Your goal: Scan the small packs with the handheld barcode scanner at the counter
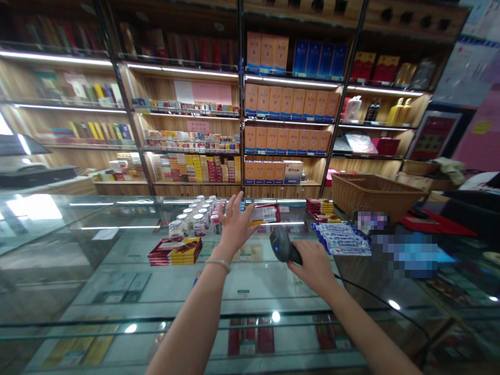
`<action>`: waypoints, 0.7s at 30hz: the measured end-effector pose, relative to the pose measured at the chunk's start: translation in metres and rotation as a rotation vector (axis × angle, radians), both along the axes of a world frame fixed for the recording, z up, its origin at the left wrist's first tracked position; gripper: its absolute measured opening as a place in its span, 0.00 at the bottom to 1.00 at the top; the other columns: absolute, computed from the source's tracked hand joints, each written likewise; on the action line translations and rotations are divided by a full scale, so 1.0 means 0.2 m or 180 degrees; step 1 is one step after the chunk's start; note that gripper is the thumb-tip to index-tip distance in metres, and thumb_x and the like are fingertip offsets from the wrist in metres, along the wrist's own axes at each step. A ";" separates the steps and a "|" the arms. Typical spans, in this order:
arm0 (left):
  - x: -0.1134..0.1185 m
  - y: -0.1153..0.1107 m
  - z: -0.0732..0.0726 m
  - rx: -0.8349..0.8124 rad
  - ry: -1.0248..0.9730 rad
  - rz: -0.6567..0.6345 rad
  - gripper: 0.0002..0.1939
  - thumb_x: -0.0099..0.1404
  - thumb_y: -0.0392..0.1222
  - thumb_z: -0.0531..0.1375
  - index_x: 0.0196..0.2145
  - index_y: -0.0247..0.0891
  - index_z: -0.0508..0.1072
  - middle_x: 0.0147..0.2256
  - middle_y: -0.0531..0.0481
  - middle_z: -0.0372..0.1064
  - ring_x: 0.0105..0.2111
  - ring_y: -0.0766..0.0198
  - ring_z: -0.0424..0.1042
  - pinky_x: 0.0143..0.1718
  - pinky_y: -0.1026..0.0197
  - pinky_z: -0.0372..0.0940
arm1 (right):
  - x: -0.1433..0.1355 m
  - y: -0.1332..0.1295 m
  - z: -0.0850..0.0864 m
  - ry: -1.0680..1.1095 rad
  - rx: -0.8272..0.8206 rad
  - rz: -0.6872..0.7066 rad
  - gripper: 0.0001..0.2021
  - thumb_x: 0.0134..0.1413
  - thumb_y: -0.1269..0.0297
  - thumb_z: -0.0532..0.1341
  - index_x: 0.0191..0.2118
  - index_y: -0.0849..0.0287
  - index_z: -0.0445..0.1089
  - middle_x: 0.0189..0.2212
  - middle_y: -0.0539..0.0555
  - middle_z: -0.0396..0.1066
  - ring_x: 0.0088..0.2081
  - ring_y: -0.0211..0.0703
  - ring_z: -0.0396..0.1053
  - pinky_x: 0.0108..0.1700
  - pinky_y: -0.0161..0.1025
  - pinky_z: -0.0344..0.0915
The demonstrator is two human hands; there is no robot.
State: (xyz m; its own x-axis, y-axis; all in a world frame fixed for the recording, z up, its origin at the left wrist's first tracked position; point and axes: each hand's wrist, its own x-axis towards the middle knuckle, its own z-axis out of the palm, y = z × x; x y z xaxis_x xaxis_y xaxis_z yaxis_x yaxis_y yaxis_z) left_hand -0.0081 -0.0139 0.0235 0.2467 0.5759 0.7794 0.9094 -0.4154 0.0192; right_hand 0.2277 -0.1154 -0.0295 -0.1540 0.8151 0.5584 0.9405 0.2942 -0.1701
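Observation:
My left hand is raised over the glass counter with its fingers spread. Just past its thumb is a flat red and yellow packet, its pale barcode side towards me; whether the thumb touches it I cannot tell. My right hand is wrapped round a black barcode scanner with a small blue light, and its head points left, towards the packet. To the left of my left hand lies a stack of red and yellow packets. Several small clear jars with pale lids stand behind that stack.
Another stack of packets and blue-white wrapped sticks lie right. Beyond them stands a wicker basket. The scanner's black cable runs along the counter at right. Shelves of orange boxes line the back wall.

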 end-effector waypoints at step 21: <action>0.00 -0.01 0.01 -0.0009 -0.0028 -0.0068 0.33 0.53 0.46 0.74 0.57 0.49 0.73 0.72 0.37 0.48 0.70 0.38 0.50 0.67 0.28 0.39 | 0.03 0.20 0.24 0.0042 0.0147 0.0024 0.23 0.73 0.52 0.45 0.62 0.52 0.67 0.62 0.58 0.69 0.66 0.54 0.59 0.67 0.61 0.49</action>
State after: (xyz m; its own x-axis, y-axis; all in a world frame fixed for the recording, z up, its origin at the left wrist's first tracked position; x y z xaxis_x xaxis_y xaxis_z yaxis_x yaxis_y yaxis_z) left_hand -0.0089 -0.0152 0.0245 0.2521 0.5728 0.7800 0.9001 -0.4348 0.0284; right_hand 0.2341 -0.0753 0.0192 -0.1524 0.7872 0.5975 0.9360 0.3090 -0.1685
